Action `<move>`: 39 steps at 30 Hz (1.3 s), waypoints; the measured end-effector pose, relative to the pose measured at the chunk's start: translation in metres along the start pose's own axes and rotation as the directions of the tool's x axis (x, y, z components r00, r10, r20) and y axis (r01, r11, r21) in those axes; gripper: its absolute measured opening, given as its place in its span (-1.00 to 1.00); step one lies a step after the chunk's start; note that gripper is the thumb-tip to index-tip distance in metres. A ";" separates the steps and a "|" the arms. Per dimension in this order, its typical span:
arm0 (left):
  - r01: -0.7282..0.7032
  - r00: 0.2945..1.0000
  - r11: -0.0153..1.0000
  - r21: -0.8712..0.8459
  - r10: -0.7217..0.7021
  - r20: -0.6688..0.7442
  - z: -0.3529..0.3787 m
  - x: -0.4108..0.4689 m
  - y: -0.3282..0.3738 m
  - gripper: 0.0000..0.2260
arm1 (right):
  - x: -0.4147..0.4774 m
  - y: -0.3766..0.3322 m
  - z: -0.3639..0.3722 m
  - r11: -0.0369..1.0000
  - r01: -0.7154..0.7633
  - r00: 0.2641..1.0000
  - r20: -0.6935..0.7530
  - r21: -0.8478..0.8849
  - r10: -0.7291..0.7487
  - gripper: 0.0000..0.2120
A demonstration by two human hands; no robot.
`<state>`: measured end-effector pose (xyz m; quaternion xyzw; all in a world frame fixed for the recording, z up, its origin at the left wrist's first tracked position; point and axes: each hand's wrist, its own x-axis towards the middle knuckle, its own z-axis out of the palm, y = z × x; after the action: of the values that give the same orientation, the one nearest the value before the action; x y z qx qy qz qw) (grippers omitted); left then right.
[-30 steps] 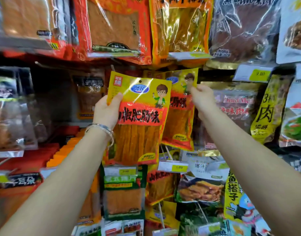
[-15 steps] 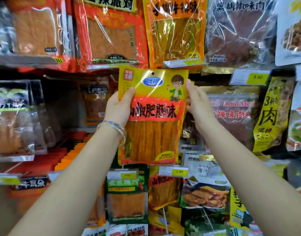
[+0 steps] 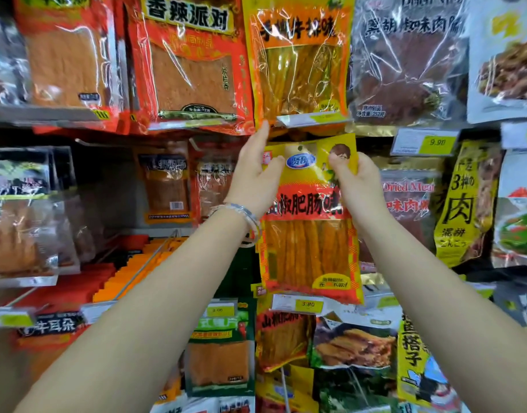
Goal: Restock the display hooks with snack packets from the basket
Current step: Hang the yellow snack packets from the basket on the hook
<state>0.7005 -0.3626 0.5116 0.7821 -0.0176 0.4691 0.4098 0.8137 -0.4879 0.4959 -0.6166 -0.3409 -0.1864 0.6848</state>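
Note:
A yellow and red snack packet (image 3: 311, 234) of orange strips hangs upright in front of the display wall, its top just under a price tag strip (image 3: 313, 118). My left hand (image 3: 256, 171) holds its upper left corner, thumb on the front and fingers reaching up behind. My right hand (image 3: 350, 174) pinches the upper right corner, crumpling the top edge. The hang hole shows near the top middle. The hook itself is hidden behind the packet. No basket is in view.
Hanging packets fill the wall: an orange one (image 3: 187, 61) upper left, a yellow strip packet (image 3: 298, 58) straight above, dark meat packets (image 3: 405, 61) at right. A bare hook rod (image 3: 143, 266) and a dark gap lie at left. Price tags (image 3: 424, 141) stick out.
Both hands carried the packet to the right and up against the wall. The right hand went from touching the hanging packets to pinching this packet's top right corner.

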 end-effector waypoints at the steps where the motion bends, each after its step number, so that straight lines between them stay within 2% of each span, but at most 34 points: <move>1: -0.001 1.000 1.000 -0.023 0.001 0.002 0.003 0.001 0.004 -0.51 | 0.003 0.000 0.001 1.000 0.005 1.000 -0.001 -0.014 -0.005 -0.86; 8: 0.000 0.999 0.999 -0.050 -0.002 -0.036 0.012 0.004 0.009 -0.54 | 0.023 0.003 0.009 0.989 -0.021 0.998 -0.066 -0.147 0.012 -0.82; 21: -0.071 0.997 0.985 -0.159 0.063 -0.054 0.012 0.010 -0.009 -0.54 | 0.025 0.018 0.004 0.992 0.002 0.999 -0.051 -0.128 -0.009 -0.83; 28: -0.096 0.994 0.970 -0.222 0.082 -0.070 0.015 0.012 -0.016 -0.51 | 0.031 0.030 0.008 0.973 0.022 0.995 -0.094 -0.228 -0.044 -0.85; 32: -0.138 0.989 0.975 -0.172 0.128 -0.068 0.017 0.013 -0.024 -0.49 | 0.038 0.034 0.008 0.954 0.019 0.998 -0.055 -0.298 -0.038 -0.84; 35: -0.173 0.984 0.984 -0.038 0.171 -0.049 0.020 0.011 -0.043 -0.44 | 0.033 0.037 0.011 0.947 0.075 0.996 -0.030 -0.312 -0.088 -0.88; 37: -0.190 0.980 0.976 0.102 0.194 -0.036 0.022 0.006 -0.063 -0.43 | 0.019 0.044 0.010 0.940 0.120 0.986 -0.069 -0.320 -0.149 -0.63; 39: -0.172 0.984 0.957 0.233 0.180 -0.015 0.022 -0.002 -0.088 -0.45 | 0.000 0.055 0.009 0.861 0.210 0.950 -0.110 -0.464 -0.291 -0.37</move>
<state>0.7512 -0.3191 0.4504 0.8112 -0.0252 0.5165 0.2731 0.8489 -0.4701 0.4565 -0.6884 -0.3047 -0.4009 0.5221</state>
